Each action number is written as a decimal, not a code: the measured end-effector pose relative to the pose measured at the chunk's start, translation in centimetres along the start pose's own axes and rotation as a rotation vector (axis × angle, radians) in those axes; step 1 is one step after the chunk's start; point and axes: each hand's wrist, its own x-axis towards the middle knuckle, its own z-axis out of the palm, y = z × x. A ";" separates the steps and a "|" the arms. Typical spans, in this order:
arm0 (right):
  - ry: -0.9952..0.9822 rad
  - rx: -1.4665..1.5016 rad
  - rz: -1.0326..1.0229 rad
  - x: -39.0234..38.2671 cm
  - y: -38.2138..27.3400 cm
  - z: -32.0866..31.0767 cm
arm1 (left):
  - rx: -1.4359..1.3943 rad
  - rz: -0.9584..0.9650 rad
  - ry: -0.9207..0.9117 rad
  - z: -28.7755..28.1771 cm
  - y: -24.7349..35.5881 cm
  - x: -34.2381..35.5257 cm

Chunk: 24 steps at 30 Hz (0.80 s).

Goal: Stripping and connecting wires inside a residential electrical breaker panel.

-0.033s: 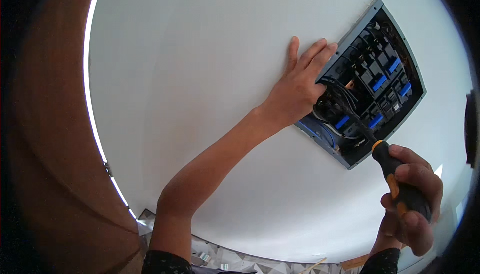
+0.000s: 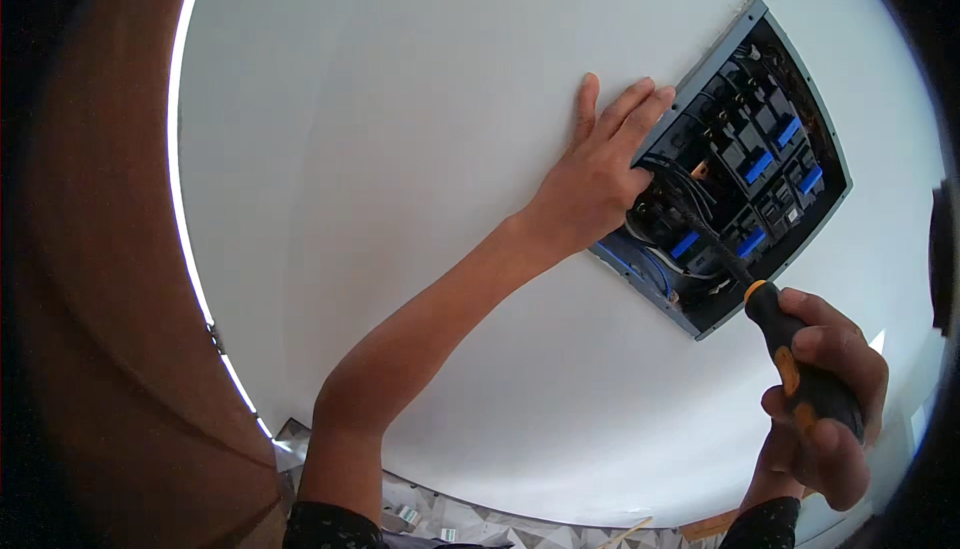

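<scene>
A breaker panel (image 2: 762,164) with a grey metal frame sits uncovered in the white wall, at the upper right. Black breakers with blue switches (image 2: 758,167) and bundled black wires (image 2: 680,184) fill it. My left hand (image 2: 595,184) rests at its left edge, three fingers stretched over the wall and frame. The other fingers bend in toward the wires, where their tips are hidden. Below right, my right hand (image 2: 840,369) grips a screwdriver (image 2: 768,314) with a black and orange handle. Its dark shaft slants up-left into the panel; the tip is lost among the wires.
The white wall (image 2: 400,149) spreads around the panel. A brown surface (image 2: 100,249) lies along the left side, with a bright strip of light at its edge. At the bottom, grey patterned floor (image 2: 480,524) shows with small pale items on it.
The fingers of my right hand have shifted very slightly on the screwdriver handle. My left hand and the panel look the same.
</scene>
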 end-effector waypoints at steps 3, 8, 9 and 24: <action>-0.033 -0.148 -0.142 0.2 0.6 -0.3 | 0.024 0.005 -0.006 -0.3 0.0 -0.1; -0.242 -0.069 -0.523 2.5 3.3 -0.6 | 0.046 -0.006 -0.019 -0.1 -0.1 -0.3; -0.282 -0.111 -0.449 2.4 2.0 -1.6 | 0.045 0.002 -0.003 -0.1 0.1 0.2; 0.001 -0.280 -0.369 1.5 0.6 1.6 | -0.014 0.018 -0.007 -0.1 -0.3 0.0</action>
